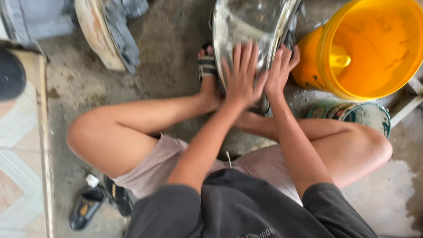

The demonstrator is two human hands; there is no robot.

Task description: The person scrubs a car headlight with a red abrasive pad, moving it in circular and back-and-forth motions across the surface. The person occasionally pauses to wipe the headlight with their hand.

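Left hand (240, 77) and right hand (281, 69) spread flat, fingers splayed, pressing on the near rim of a large steel basin (250, 22); no closed grip on anything. Just right of the right hand, an orange bucket (374, 45) tipped sideways on the concrete floor (170, 40).

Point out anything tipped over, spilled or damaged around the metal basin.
The yellow bucket lies tipped on its side right of the metal basin, mouth toward the camera. The basin stands tilted on edge under the left hand and right hand. The concrete floor looks wet.
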